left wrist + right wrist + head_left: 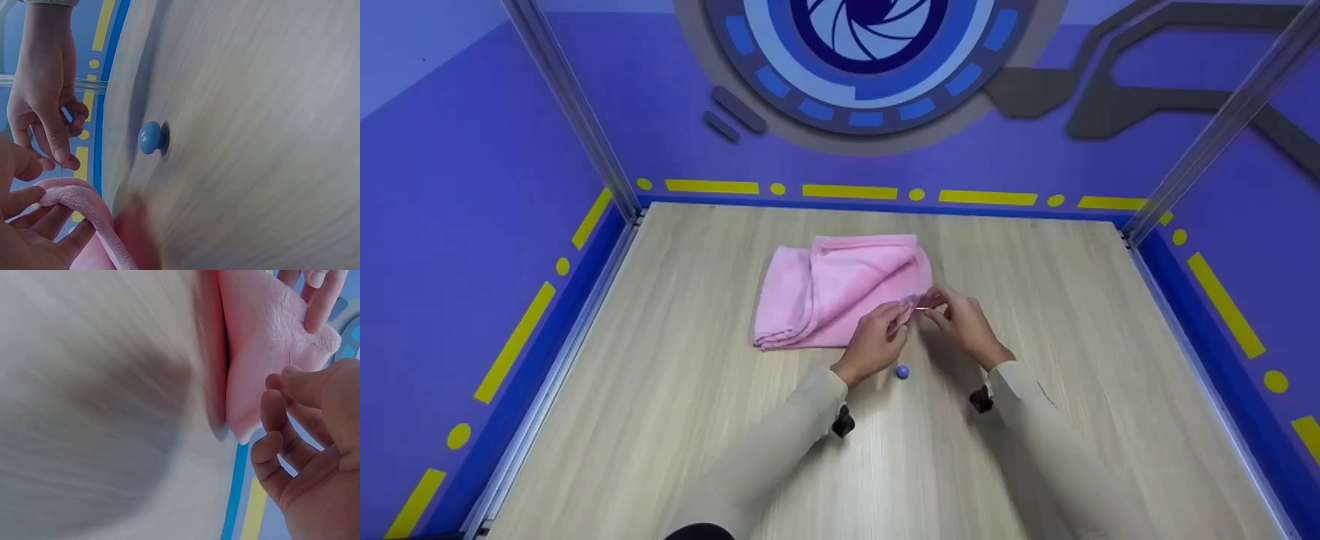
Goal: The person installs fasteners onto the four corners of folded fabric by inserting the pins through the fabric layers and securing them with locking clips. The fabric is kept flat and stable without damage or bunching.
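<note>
A folded pink fleecy cloth (859, 274) lies on the table, its near right corner raised between both hands. My left hand (874, 341) pinches that raised edge between thumb and fingers. Just to the right, my right hand (966, 327) pinches a thin needle (62, 172) between thumb and forefinger. In the left wrist view the needle points down at the cloth's edge, and its tip overlaps the fabric. The right wrist view shows a short length of it above the fingertips, against the pink pile. The other fingers of the right hand are loosely bent.
A small blue mushroom-shaped knob (151, 138) stands on the table just nearer than the hands. The pale wooden table (675, 300) is bounded by blue-purple panels (607, 90) at the back and sides, with metal posts at the back corners.
</note>
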A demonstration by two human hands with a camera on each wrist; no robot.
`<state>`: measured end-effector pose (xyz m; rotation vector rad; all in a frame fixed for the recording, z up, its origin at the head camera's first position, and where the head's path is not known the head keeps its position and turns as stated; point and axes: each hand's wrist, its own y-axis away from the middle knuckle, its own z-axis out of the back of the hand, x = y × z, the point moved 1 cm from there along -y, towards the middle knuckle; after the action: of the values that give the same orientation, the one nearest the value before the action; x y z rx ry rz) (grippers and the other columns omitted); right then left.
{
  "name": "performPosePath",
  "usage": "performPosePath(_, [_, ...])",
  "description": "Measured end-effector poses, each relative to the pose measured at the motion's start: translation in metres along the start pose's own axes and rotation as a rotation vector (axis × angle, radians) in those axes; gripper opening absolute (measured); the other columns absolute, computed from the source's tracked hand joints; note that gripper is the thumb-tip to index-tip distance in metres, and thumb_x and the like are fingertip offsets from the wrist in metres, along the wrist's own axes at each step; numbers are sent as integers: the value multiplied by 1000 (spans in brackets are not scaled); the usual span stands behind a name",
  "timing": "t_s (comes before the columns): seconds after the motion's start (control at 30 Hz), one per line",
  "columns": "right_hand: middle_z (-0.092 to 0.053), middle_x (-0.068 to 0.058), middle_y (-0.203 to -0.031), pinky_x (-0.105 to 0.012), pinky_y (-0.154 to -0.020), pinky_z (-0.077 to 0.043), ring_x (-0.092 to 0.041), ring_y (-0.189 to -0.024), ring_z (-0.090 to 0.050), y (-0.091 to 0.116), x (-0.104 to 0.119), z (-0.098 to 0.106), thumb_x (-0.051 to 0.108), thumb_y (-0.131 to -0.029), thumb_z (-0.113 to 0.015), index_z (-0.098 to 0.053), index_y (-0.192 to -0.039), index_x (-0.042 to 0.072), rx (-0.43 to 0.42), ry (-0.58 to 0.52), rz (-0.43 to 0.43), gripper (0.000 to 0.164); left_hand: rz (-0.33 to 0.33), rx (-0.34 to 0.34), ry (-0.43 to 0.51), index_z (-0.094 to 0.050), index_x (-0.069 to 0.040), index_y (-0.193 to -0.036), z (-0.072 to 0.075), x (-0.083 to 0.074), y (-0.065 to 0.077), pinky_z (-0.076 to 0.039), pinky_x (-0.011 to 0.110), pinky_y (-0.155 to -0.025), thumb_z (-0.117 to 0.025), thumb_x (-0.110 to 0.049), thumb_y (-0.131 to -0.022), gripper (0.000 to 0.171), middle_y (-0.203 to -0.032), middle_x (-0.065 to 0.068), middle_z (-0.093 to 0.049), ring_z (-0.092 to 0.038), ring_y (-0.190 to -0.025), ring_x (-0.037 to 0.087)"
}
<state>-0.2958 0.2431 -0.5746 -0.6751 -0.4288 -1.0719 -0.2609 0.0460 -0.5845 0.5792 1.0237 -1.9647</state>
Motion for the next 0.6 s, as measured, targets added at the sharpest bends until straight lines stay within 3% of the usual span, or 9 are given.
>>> performPosePath(0.23, [-74, -5, -98, -28, -55, -49, -12, -60, -59, 0, 4, -3, 8, -91, -68, -55, -129, 14, -21, 15, 3, 41, -16, -8, 4, -61, 2, -129, 3, 0, 0, -42, 28, -104, -61, -6, -88, 41, -128, 14, -61, -56, -120, 20])
performPosePath(0.6, [-73, -6, -102, -29, -58, -52, -13, -70, -63, -1, 4, -9, 9, -91, -68, -56, -131, 18, -5, 27, 21, 44, -22, 16, 15, -59, 2, -130, 5, 0, 0, -44, 26, -101, -62, -5, -86, 45, -129, 11, -59, -57, -116, 17])
